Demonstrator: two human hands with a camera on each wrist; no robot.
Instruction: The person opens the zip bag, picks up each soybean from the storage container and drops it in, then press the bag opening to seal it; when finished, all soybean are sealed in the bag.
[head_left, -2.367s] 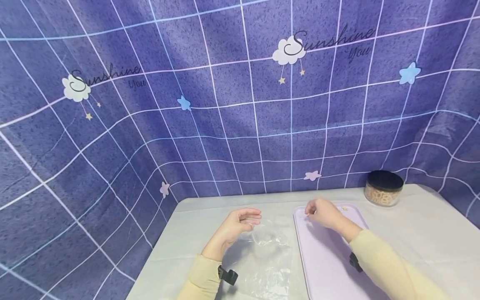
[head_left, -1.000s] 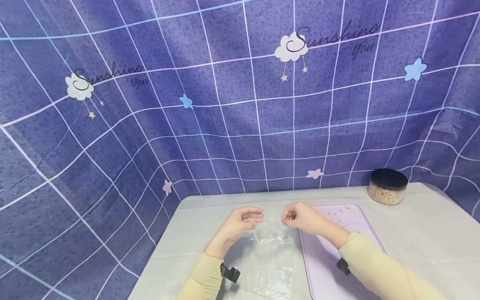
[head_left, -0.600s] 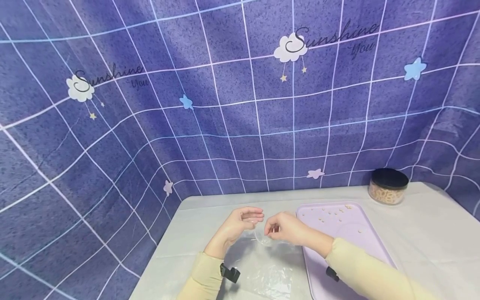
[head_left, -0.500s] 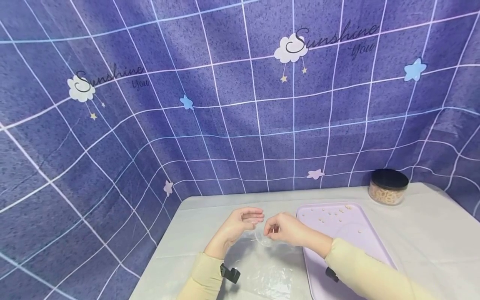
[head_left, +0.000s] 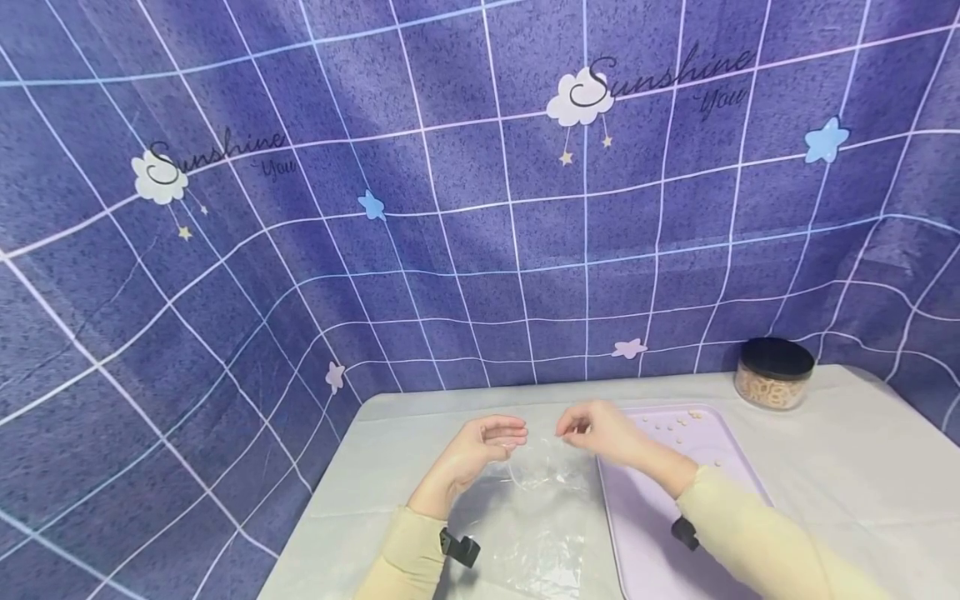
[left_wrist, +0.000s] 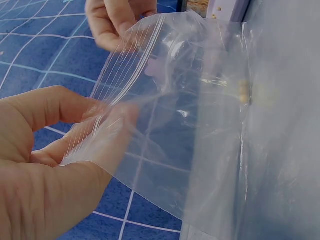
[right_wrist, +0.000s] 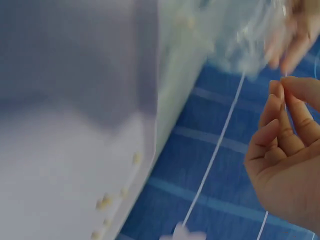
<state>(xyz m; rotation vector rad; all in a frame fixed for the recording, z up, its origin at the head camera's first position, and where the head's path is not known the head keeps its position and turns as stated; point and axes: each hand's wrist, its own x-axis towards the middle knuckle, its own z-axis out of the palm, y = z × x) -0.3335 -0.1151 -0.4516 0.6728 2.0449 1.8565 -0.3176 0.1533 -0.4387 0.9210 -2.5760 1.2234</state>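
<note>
My left hand [head_left: 472, 450] holds the rim of a clear zip bag [left_wrist: 170, 100], the thumb across the film and the fingers spreading its mouth. The bag hangs down over the table, and small yellowish pieces [left_wrist: 244, 91] show through its film in the left wrist view. Off to the right of the bag's mouth is my right hand [head_left: 611, 437], fingers curled and thumb tip against the index fingertip [right_wrist: 276, 87]. Nothing is visible between those tips. Beneath the right forearm lies a lilac tray [head_left: 637, 533] with several tiny ring-like pieces [head_left: 693, 415] near its far end.
A round clear jar [head_left: 775, 379] with a black lid, holding pale rings, stands at the table's back right. The table [head_left: 862, 483] has a pale cover. A purple-blue gridded cloth [head_left: 450, 250] hangs behind it and on the left.
From the tray my right hand came left to the bag's mouth, then drew back to the right and slightly up. My left hand stays in place with the bag.
</note>
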